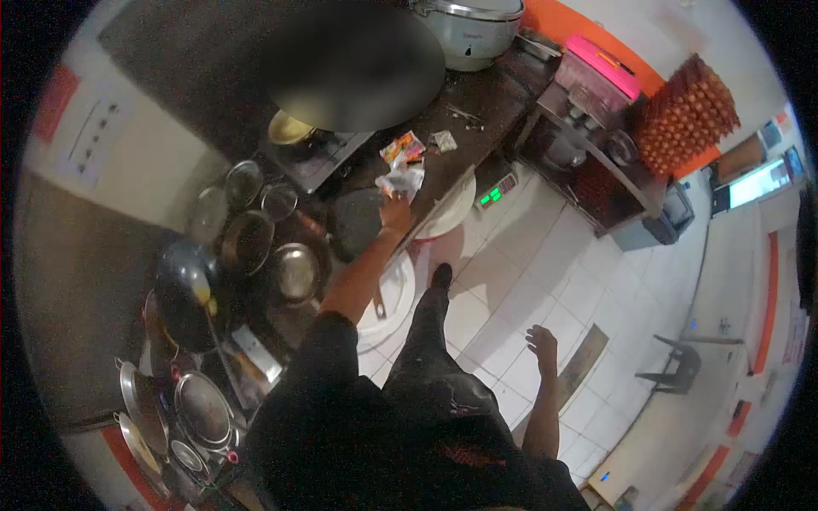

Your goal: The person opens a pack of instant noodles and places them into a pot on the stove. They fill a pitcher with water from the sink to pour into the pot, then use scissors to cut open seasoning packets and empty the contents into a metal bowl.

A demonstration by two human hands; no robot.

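My left hand (394, 212) reaches over the dark counter, its fingers closed at the lower edge of a crumpled white and silvery packet (406, 180). Just beyond lies an orange and yellow packet (402, 148), with a small pale sachet (443, 141) to its right. A dark flat pan (356, 223) sits beside my left wrist. My right hand (542, 344) hangs over the tiled floor, fingers a little apart, holding nothing.
A stove (328, 166) carries a yellowish pan (290, 129). Several pans and lids crowd the left, near a metal bowl (297, 272). Round white tubs (397, 298) stand below the counter edge. A large pot (473, 38), pink-lidded box (601, 68) and stacked egg trays (688, 115) are farther back.
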